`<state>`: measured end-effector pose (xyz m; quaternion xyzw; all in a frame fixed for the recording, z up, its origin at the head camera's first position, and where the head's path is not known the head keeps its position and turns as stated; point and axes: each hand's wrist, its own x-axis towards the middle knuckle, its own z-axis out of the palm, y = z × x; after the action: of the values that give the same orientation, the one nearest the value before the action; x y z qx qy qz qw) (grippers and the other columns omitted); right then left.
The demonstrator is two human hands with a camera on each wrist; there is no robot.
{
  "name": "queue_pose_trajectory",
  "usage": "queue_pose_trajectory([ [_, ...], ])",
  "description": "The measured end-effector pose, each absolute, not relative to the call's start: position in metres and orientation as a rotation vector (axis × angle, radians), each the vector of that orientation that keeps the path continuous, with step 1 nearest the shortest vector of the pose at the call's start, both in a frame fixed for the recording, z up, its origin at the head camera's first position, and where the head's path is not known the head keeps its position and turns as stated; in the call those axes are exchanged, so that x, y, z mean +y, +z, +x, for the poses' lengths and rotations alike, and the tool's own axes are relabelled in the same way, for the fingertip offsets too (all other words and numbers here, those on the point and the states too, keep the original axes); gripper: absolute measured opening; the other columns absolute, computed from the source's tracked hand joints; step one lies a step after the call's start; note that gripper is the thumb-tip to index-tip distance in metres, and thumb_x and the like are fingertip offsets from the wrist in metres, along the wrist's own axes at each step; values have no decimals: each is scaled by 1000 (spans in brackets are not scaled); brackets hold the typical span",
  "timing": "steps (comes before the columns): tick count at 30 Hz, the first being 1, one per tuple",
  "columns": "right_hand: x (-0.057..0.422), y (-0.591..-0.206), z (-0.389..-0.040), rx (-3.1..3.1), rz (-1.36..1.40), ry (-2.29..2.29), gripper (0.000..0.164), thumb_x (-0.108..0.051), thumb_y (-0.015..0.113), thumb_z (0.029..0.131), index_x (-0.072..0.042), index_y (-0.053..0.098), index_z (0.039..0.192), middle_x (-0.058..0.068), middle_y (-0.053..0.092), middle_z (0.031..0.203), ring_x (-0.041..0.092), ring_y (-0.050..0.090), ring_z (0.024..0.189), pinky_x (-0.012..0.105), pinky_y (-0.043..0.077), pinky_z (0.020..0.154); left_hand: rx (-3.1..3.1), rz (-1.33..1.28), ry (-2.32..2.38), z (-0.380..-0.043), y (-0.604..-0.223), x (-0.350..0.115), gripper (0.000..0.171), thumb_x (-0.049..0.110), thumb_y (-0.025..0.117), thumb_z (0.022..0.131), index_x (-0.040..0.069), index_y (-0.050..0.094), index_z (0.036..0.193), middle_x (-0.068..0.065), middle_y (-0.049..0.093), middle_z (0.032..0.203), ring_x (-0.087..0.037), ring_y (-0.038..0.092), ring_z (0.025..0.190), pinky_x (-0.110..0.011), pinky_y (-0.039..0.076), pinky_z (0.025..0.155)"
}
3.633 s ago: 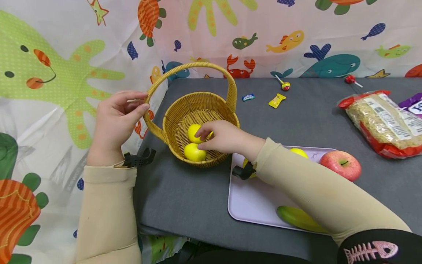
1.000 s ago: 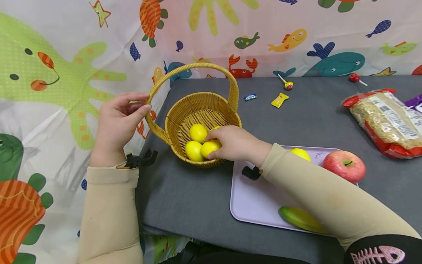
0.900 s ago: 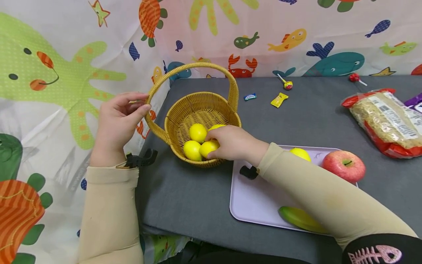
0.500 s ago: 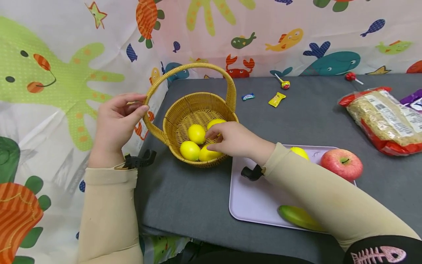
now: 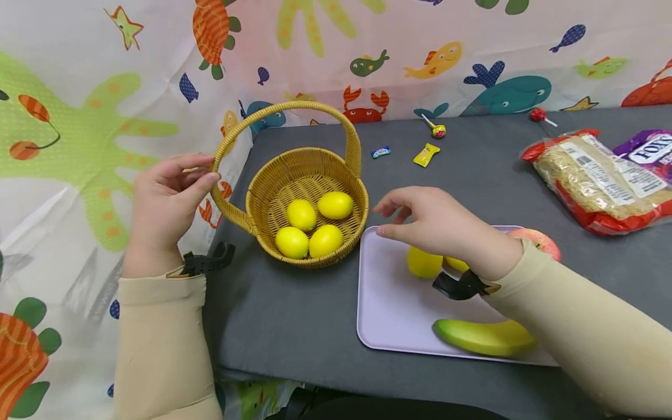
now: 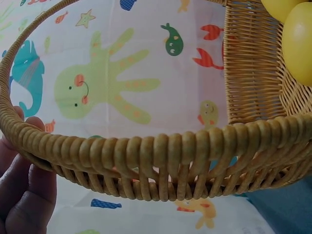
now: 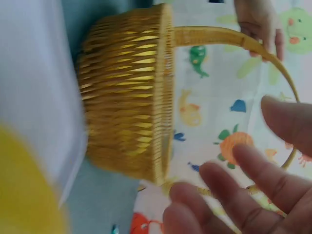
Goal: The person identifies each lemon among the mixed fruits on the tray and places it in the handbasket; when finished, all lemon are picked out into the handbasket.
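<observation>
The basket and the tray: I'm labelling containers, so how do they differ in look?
The basket is round; the tray is straight-sided with rounded corners. The basket is woven and golden brown; the tray is smooth and pale lilac. The basket has an arched handle; none shows on the tray. Both hold yellow fruit.

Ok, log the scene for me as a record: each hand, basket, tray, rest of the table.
left hand: pinches the handle
right hand: holds nothing, beside the basket
basket: upright, four lemons inside
tray: banana near front edge; yellow fruit and apple, partly hidden
table: two sweets, two lollipops, two bags
</observation>
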<state>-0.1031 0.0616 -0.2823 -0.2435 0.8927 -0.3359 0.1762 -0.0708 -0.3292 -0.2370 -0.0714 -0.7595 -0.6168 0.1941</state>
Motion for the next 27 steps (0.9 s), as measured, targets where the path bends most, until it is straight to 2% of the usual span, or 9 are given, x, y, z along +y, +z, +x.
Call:
queue_pose_trajectory([
  [5, 82, -296, -90, 2638, -659, -805, 35, -40, 75, 91, -20, 71, 120, 1, 68, 115, 23, 61, 104, 43, 52, 84, -2124, -177, -1722, -67, -236, -331, 31, -5, 79, 83, -7, 73, 114, -10, 69, 110, -15, 72, 86, -17, 58, 78],
  [13, 98, -321, -74, 2734, -741, -718, 37, -30, 80, 86, -13, 72, 118, 6, 66, 114, 24, 60, 95, 44, 54, 85, -2146, -153, -1708, -68, -237, -328, 31, -5, 79, 84, -6, 74, 114, -9, 69, 111, -15, 72, 89, -17, 58, 79],
  [20, 93, -334, -71, 2760, -807, -684, 35, -22, 83, 82, -14, 73, 115, 7, 65, 114, 29, 60, 101, 47, 53, 90, -2163, -140, -1687, -69, -238, -328, 31, -4, 79, 84, -5, 74, 115, -9, 68, 111, -15, 72, 89, -17, 58, 79],
  [27, 88, -342, -73, 2744, -865, -663, 44, -15, 87, 77, -15, 72, 119, 8, 63, 119, 32, 58, 107, 48, 52, 94, -2170, -134, -1662, -68, -237, -328, 31, -4, 78, 84, -4, 75, 115, -8, 68, 111, -14, 72, 89, -16, 58, 79],
])
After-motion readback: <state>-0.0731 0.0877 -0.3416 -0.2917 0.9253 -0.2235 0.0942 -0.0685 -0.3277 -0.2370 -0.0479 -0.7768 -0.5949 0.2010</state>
